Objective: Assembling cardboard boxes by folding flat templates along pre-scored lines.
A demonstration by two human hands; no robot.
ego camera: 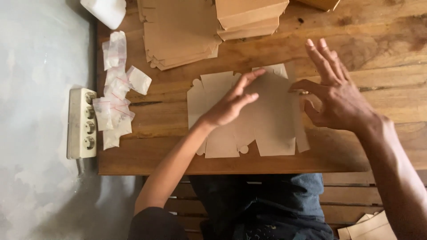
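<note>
Grey floor at left, white power strip [82, 123] against the wooden table [382, 49]. Small clear plastic bags [116, 89] scattered beside it. Centre: flat die-cut cardboard blank [271, 120] (unfolded, matte brown, tabbed edges). Left hand [231, 104] pressed flat on it, fingers extended. Right hand [334, 91] spread wide, thumb touching the blank's right edge. Stacked blanks [178, 33] behind.

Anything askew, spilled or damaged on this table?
Nothing is damaged. The small clear bags lie in a loose, overlapping heap near the table's left edge. The flat cardboard blank lies spread under the left hand; the right hand hovers open at its right edge.
</note>
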